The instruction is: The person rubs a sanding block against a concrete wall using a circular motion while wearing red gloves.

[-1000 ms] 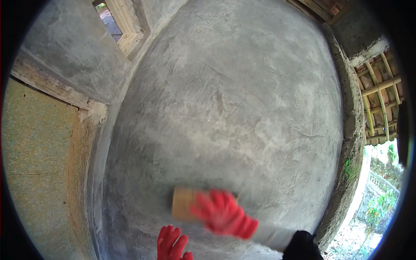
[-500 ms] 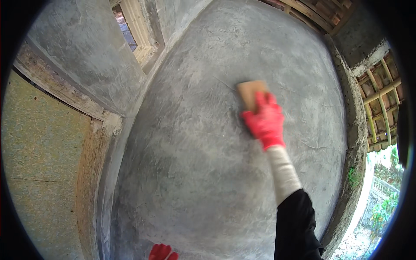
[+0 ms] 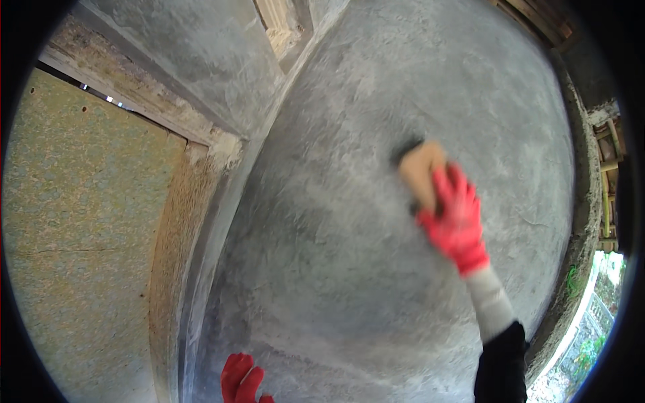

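Note:
My right hand (image 3: 458, 218), in a red glove with a pale cuff, grips a tan sponge-like pad (image 3: 423, 171). The pad is blurred and its exact kind is unclear. It is at the grey cement-plastered wall (image 3: 336, 215), right of the middle, with a dark shadow along its upper left edge. Low in the view, my left hand (image 3: 242, 381) shows only its red-gloved fingers, a little bent and partly apart, with nothing visible in them. It is close to the lower part of the wall, though whether it touches cannot be seen.
On the left stands a mottled yellow-green panel (image 3: 87, 221) in a worn wooden frame (image 3: 171, 248). A pale frame (image 3: 275, 30) sits in the adjoining wall above. A rough wall edge (image 3: 583, 221) runs down the right, with roof tiles and greenery (image 3: 591, 349) beyond.
The whole view has shifted, so the wall and frame sit farther right. My right hand and the pad appear lower and tilted differently. More of my left hand's fingers show.

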`<move>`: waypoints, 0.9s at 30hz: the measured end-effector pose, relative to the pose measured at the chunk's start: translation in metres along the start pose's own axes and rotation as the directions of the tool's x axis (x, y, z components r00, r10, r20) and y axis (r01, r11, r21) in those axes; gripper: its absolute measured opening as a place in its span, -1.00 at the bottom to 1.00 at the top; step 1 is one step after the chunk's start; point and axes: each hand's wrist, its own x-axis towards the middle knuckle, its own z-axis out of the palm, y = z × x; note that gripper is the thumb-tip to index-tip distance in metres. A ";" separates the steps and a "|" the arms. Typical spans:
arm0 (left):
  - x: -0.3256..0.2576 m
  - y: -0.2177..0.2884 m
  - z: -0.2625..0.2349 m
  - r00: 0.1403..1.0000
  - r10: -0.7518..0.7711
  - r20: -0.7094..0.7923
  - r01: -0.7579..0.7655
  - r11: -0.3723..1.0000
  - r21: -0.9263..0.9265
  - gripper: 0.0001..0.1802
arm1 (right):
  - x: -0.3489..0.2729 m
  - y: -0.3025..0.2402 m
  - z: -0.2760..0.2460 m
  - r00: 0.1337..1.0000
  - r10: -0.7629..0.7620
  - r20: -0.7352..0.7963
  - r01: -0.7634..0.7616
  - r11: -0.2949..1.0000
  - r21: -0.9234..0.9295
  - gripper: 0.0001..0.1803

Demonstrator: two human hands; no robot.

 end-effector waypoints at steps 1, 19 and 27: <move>0.001 0.005 0.003 1.000 -0.008 0.010 0.008 1.000 0.006 -0.45 | 0.032 0.005 0.006 0.994 0.103 -0.017 -0.103 0.995 0.003 -0.19; -0.016 0.010 -0.037 0.984 -0.158 0.079 0.150 0.984 0.099 -0.49 | -0.044 -0.126 0.018 0.967 -0.197 0.159 0.163 0.965 0.206 -0.22; -0.027 0.047 0.011 0.978 -0.058 0.203 0.078 0.993 -0.091 -0.48 | -0.085 -0.260 0.065 0.933 -0.296 0.206 0.281 0.955 0.099 -0.55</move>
